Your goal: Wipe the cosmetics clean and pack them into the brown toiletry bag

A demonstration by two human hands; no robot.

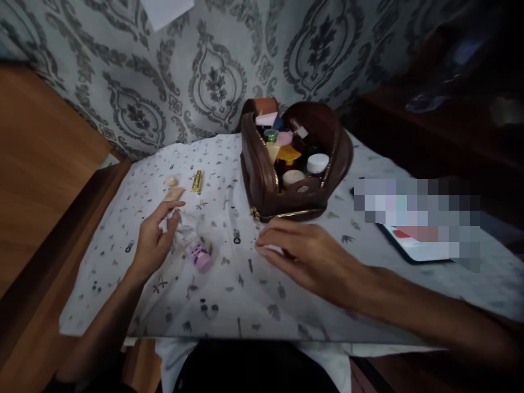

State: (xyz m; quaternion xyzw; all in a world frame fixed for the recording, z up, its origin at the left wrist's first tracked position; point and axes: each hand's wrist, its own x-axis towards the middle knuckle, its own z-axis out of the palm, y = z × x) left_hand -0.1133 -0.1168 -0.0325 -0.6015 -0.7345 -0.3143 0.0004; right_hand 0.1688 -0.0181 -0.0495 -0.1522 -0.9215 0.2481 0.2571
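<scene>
My left hand (158, 232) is on the left of the table, its thumb and index finger curled near each other and apart at the tips, by a crumpled clear wrapper (186, 224). A small pink and purple bottle (200, 256) lies just right of it. Beyond its fingertips are a beige item (174, 194), a small round pale item (171, 180) and a gold tube (197, 181). In front of the brown bag, my right hand (292, 248) is closed around a small white item (275, 249), mostly hidden by the fingers.
An open brown bag (262, 188) filled with jars and cosmetics stands at the back centre, including a white-lidded jar (318, 163). A phone (421, 248), partly pixelated, lies on the right. Patterned cloth (245, 305) covers the table; wooden furniture (45, 125) stands at the left.
</scene>
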